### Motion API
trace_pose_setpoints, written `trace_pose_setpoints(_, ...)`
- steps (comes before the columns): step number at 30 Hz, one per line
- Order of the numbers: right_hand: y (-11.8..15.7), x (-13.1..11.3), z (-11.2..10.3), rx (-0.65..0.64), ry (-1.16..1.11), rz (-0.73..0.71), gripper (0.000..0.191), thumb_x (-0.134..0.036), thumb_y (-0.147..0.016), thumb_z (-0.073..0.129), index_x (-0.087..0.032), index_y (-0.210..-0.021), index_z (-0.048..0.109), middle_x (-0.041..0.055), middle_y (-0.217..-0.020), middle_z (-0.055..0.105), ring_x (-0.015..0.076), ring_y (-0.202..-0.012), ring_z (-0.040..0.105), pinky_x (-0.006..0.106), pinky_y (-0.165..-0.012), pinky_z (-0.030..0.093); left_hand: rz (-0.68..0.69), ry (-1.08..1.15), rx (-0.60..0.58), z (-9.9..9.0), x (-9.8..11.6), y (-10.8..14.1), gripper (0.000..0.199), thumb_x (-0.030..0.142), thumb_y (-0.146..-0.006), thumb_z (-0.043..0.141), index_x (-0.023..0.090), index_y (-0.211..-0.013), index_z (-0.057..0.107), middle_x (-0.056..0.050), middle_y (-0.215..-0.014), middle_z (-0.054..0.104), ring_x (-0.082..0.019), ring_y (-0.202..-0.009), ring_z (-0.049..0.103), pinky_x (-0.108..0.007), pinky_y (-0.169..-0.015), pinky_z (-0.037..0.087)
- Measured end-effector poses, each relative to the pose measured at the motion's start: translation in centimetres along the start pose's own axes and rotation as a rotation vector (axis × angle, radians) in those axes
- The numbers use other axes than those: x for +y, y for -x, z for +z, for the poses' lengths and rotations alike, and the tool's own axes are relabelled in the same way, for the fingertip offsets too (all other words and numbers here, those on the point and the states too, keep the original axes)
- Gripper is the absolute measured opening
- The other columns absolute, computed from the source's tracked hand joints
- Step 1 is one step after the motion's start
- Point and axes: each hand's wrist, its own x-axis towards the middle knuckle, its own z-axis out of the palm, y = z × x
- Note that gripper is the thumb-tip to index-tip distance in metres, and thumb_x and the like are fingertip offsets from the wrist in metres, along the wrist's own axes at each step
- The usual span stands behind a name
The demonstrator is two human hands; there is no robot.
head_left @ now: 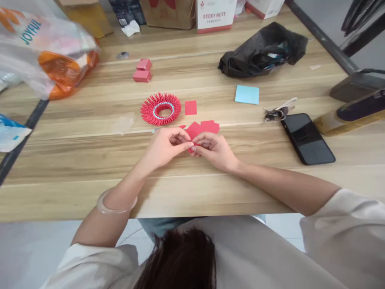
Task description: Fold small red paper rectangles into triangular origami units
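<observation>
My left hand and my right hand meet near the table's front middle, both pinching one small piece of red paper between thumbs and fingers. Most of that piece is hidden by the fingertips. Just behind my fingers lie loose red paper sheets, partly overlapping. A single red paper square rests flat farther back. To its left sits a spiky ring of folded red paper pieces with a light blue band around its inner hole.
Two pink-red blocks and a light blue note pad lie behind. A black plastic bag, keys and a phone are to the right. At the back left stands a plastic bag; boxes, including a sticky note box, line the back.
</observation>
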Motion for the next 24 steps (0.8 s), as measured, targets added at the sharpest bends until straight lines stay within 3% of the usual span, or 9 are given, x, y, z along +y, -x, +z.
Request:
trace_pose_setpoints(6,-0.01,0.05,-0.03,-0.006,0.015,-0.004,0.016,-0.027,-0.076,0.066,-0.015,-0.080,0.056,0.0012,-0.070,0.065,0.0116,-0.065,0.066,0.025,-0.063,0.054,0.035,-0.053,0.027,0.09,-0.12,0.01,0.017,0.029,-0.075,0.067,0.012,-0.076,0.063,-0.005,-0.070,0.070,-0.016,-0.064,0.067,-0.024,-0.059,0.051)
trace_pose_setpoints(14,-0.16,0.50,-0.26,-0.037,0.050,-0.040,0.010,-0.020,-0.077,0.061,-0.016,-0.083,0.055,0.0007,-0.073,0.063,0.0109,-0.068,0.065,0.025,-0.066,0.053,0.133,-0.340,0.107,0.58,0.51,0.26,0.016,0.028,-0.080,0.060,0.014,-0.074,0.065,-0.002,-0.070,0.069,-0.012,-0.060,0.063,-0.022,-0.061,0.049)
trace_pose_setpoints(18,-0.12,0.47,-0.31,-0.060,0.104,-0.058,0.008,-0.019,-0.078,0.059,-0.016,-0.084,0.055,0.0016,-0.076,0.064,0.0115,-0.070,0.065,0.025,-0.068,0.053,0.188,-0.486,0.057,0.49,0.36,0.23,0.018,0.029,-0.083,0.056,0.016,-0.075,0.064,-0.001,-0.068,0.067,-0.013,-0.060,0.061,-0.023,-0.061,0.047)
trace_pose_setpoints(24,0.09,0.24,-0.23,-0.097,0.162,-0.061,0.007,-0.020,-0.078,0.056,-0.017,-0.084,0.054,0.0013,-0.073,0.063,0.0121,-0.069,0.062,0.027,-0.068,0.052,0.205,-0.728,-0.121,-0.05,-0.16,0.08,0.029,0.032,-0.091,0.044,0.016,-0.077,0.062,-0.005,-0.072,0.067,-0.018,-0.065,0.062,-0.027,-0.058,0.040)
